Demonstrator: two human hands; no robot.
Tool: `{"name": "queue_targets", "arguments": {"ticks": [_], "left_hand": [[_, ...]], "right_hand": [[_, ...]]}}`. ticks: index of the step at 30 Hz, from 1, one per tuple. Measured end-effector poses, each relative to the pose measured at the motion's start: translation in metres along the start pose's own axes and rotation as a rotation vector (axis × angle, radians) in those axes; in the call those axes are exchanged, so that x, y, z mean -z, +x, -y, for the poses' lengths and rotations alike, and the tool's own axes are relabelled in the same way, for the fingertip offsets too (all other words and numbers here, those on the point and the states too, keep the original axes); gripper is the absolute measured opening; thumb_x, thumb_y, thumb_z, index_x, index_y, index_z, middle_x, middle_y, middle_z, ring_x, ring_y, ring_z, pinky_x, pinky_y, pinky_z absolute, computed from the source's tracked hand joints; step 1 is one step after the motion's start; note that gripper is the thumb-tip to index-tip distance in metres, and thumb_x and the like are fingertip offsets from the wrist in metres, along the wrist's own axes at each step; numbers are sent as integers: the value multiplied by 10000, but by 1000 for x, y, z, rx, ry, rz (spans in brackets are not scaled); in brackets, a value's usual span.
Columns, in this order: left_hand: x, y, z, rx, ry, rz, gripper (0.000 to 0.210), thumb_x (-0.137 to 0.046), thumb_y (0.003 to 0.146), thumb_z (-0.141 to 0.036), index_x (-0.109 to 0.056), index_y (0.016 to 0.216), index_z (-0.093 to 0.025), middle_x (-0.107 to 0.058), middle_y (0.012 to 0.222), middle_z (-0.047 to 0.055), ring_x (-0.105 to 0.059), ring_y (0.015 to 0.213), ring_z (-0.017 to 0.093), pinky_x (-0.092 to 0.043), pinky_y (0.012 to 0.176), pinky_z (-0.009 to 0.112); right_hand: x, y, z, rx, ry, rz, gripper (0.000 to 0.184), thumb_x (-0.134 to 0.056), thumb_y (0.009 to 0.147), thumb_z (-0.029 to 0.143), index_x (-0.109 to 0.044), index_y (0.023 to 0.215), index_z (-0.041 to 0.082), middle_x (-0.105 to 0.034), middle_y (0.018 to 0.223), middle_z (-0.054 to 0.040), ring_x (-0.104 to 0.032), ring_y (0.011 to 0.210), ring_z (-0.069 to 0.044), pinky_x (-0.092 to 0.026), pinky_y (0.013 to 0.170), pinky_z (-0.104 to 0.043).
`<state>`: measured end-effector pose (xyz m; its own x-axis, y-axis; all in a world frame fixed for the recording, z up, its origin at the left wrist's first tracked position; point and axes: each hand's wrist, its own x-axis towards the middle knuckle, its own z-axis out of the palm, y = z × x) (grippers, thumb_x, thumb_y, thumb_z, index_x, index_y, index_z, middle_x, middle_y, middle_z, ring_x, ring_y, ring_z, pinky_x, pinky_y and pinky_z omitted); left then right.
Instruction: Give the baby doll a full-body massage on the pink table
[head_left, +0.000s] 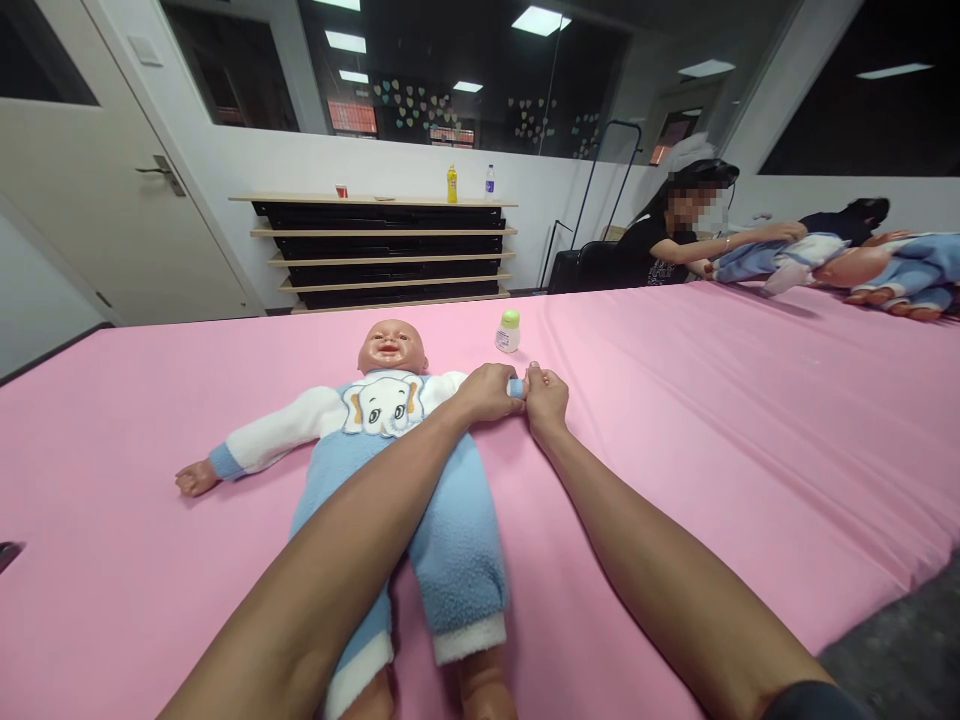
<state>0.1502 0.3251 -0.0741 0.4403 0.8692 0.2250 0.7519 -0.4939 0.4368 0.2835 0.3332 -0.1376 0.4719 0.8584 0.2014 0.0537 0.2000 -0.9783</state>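
Observation:
A baby doll (391,348) lies on its back on the pink table cover (630,400), dressed in a white and light-blue fleece suit (459,520) with an elephant face on the chest. My left hand (489,392) is closed around the sleeve of the doll's arm on the right side of the view, close to the blue cuff (515,388). Just beyond that cuff, my right hand (547,398) is closed around the doll's hand, which is mostly hidden. The doll's other arm (277,440) stretches out to the left. My left forearm crosses over the suit's trousers.
A small bottle with a green cap (508,332) stands on the cover behind my hands. At the far right a person (675,225) handles another doll (795,255). A dark object (9,555) lies at the left edge. Stacked shelving (382,232) stands against the back wall.

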Motion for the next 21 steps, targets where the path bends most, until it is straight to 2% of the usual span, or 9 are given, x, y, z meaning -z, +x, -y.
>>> {"name": "queue_targets", "arguments": {"ticks": [3,9,13,18,21], "left_hand": [[0,0,0,10,1,-17,320,-727,702,-430,-674,899,-184,-714,873,67,-638,788,230,-398,607,287],[-2,0,2,48,7,-87,317,-690,747,-466,-658,881,-181,-708,869,74,-636,776,229,-377,589,290],[-2,0,1,77,19,-111,344,-669,775,-490,-658,906,-172,-709,896,95,-642,807,242,-384,607,295],[-2,0,0,81,42,-112,379,-681,765,-503,-660,939,-167,-708,901,101,-646,837,258,-400,625,301],[-3,1,1,70,51,-99,370,-702,747,-485,-661,932,-166,-704,895,97,-643,826,256,-401,622,301]], "right_hand": [[-1,0,0,9,55,1,429,-565,840,608,-552,718,197,-607,670,-12,-540,610,-145,-443,565,-268],[-3,0,-3,30,86,-4,277,-538,845,438,-615,803,175,-681,852,-46,-618,778,-161,-487,684,-260],[-1,-2,0,40,63,1,303,-555,846,465,-636,806,176,-688,825,-48,-612,757,-167,-473,658,-258],[3,-3,2,73,-144,-80,377,-545,868,507,-614,669,194,-677,718,-39,-567,658,-160,-415,593,-260],[3,-1,2,54,-195,-106,439,-508,888,546,-614,641,199,-676,687,-45,-565,630,-166,-398,577,-268]]}}
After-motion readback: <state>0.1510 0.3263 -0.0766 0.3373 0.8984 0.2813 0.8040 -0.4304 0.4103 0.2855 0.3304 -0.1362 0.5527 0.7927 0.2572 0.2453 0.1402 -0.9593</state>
